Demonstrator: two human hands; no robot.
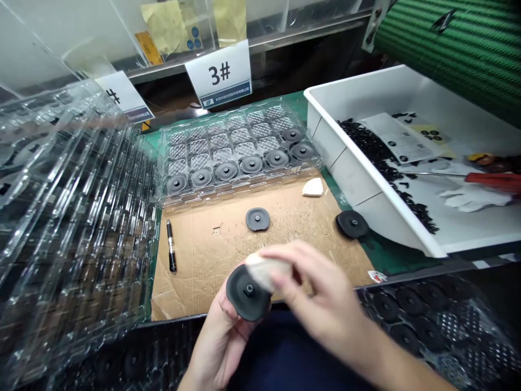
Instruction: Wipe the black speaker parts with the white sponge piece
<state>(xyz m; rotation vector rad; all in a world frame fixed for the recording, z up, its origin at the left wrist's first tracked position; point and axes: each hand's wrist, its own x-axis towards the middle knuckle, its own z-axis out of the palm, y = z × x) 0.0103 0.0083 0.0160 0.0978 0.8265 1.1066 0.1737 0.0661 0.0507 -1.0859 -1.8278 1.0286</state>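
Observation:
Low in front of me, my left hand (228, 320) grips a round black part (246, 298) with a small hollow post at its centre. My right hand (313, 282), somewhat blurred, pinches a white sponge wedge (264, 270) against the upper right of that part's face. A similar dark part (258, 219) lies alone on the cardboard (195, 293), and another dark part (351, 224) rests at the cardboard's right edge. Behind them, a clear plastic tray (240, 187) carries several of these parts along its front row and right side. A second white wedge (312, 187) lies nearby.
Stacked clear trays (73, 228) rise at the left, beside a black pen (171, 247). On the right, a white bin (366, 190) holds black scraps, a glove and a red-handled tool (492, 182). More filled trays (423, 315) sit below the table edge.

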